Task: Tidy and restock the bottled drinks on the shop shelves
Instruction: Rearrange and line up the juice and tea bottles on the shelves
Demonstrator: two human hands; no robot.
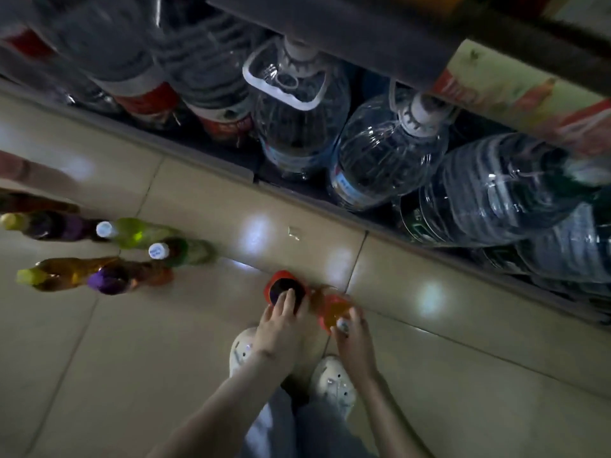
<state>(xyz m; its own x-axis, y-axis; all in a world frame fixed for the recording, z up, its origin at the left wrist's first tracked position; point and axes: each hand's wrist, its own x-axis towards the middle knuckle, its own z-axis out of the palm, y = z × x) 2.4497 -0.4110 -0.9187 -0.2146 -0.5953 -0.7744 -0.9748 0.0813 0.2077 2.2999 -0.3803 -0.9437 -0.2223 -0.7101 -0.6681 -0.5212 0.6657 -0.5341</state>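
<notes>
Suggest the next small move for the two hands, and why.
Probably lift both bottles straight up. The left hand holds the top of the dark bottle, and the right hand grips the orange bottle near its cap. Both stand on the floor, short of the bottom shelf.

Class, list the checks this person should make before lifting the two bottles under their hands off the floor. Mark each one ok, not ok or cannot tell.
1. Left hand grip on the dark bottle with a red label: fingers lie on its top, hold unclear; cannot tell.
2. Right hand grip on the orange plastic bottle: fingers curl round its cap end; ok.
3. Dark bottle upright on the beige tiled floor: ok.
4. Space among the large clear plastic water jugs on the bottom shelf: front looks full; not ok.
5. Other coloured bottles stand apart from both hands: ok.
</notes>
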